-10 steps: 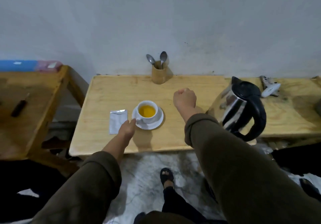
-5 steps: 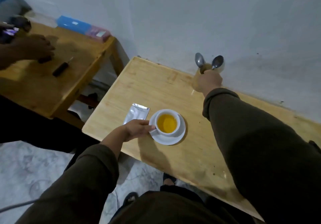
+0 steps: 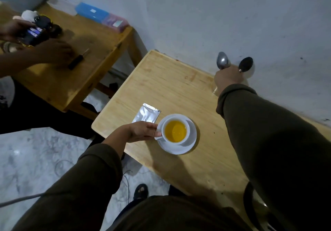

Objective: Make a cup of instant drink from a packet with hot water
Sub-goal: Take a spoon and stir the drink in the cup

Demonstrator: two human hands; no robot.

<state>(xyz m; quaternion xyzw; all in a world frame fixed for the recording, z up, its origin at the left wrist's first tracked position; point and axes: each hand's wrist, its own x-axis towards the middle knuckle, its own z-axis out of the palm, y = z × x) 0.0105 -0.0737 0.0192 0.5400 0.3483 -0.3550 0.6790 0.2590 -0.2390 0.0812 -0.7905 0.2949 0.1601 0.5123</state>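
A white cup (image 3: 187, 124) of yellow-orange drink sits on a white saucer (image 3: 186, 148) near the left front edge of the light wooden table (image 3: 179, 91). My left hand (image 3: 143, 130) pinches the cup's handle. A silver packet (image 3: 146, 113) lies flat just behind that hand. My right hand (image 3: 225, 78) reaches to the wall and closes around the left spoon (image 3: 222, 62) where it rises from the holder. The right spoon (image 3: 246, 65) stands beside it. The holder is mostly hidden by my hand.
The kettle's dark handle (image 3: 249, 204) shows at the bottom right under my sleeve. On the lower wooden table (image 3: 68, 80) to the left, another person's hands (image 3: 53, 51) hold a dark device; a blue box (image 3: 91, 13), a pink box (image 3: 114, 22) and a dark tool (image 3: 78, 61) lie there.
My right hand went from above the table's middle to the spoon holder at the wall and closed there. My left hand moved from the saucer's edge onto the cup handle. The view swung left.
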